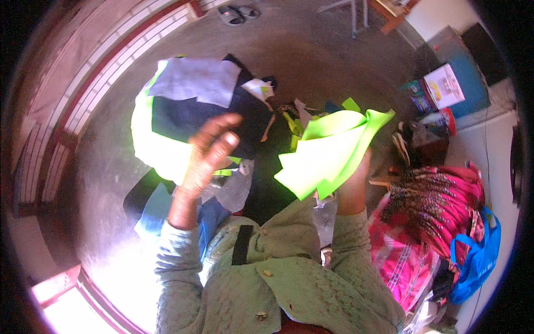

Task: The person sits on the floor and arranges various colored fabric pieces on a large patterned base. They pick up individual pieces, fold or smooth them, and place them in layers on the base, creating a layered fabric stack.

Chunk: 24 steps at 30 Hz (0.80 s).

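Bright neon-yellow fabric pieces (pixel 328 150) hang from my right hand (pixel 356 181). They look layered, with pointed corners, and they cover most of its fingers. Fingers apart and slightly blurred, my left hand (pixel 206 153) is raised with nothing in it. Below and beyond it lies a pile of cloth: a dark piece (pixel 183 119), a pale grey-lilac piece (pixel 194 80) on top, and neon-yellow cloth (pixel 146 131) along the left side. Blue cloth (pixel 158 211) is near my left forearm. A narrow black strip (pixel 242 245) lies across my lap.
Small yellow and dark scraps (pixel 295 119) lie on the floor past the held fabric. To the right are a person with beaded braids (pixel 428 195) and pink clothing, a blue bag (pixel 478 256), and a white box (pixel 444 86). Sandals (pixel 236 14) rest at the far edge.
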Motion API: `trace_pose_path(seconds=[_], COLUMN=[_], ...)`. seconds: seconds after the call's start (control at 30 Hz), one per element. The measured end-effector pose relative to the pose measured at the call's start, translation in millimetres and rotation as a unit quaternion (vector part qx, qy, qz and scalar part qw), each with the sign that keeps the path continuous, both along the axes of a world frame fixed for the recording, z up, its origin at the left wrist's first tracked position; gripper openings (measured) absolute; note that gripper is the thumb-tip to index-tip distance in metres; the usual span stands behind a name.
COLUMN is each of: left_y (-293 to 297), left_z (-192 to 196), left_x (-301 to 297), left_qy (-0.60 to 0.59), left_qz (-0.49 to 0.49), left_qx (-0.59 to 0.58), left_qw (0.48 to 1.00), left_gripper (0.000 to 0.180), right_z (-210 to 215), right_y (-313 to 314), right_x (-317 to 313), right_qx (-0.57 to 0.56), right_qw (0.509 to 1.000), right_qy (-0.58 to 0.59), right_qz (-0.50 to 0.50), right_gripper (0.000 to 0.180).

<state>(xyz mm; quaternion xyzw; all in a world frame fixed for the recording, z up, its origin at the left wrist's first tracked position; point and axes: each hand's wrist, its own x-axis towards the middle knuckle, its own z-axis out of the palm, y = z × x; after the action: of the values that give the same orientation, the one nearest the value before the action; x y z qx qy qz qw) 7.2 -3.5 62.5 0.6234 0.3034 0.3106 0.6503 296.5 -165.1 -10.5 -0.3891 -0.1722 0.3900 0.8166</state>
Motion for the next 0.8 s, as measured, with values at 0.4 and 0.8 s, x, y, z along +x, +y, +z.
trace_pose_path(seconds=[0.4,0.8], left_y=[-84.6,-105.5], left_z=[-74.0,-76.5], left_x=[-57.3,-80.8], left_qy=[-0.359,-0.214], left_qz=[-0.020,0.015], left_qx=[-0.478,-0.449], left_qw=[0.801,0.867], left_gripper=[0.100,0.042], right_z=[-9.9,-41.6], right_y=[46.2,16.5], right_x=[-138.9,-175.2], right_qx=[0.075,0.022], right_qw=[0.921,0.923], right_qy=[0.256,0.246], right_qz=[0.285,0.296], right_gripper=[0.038,0.046])
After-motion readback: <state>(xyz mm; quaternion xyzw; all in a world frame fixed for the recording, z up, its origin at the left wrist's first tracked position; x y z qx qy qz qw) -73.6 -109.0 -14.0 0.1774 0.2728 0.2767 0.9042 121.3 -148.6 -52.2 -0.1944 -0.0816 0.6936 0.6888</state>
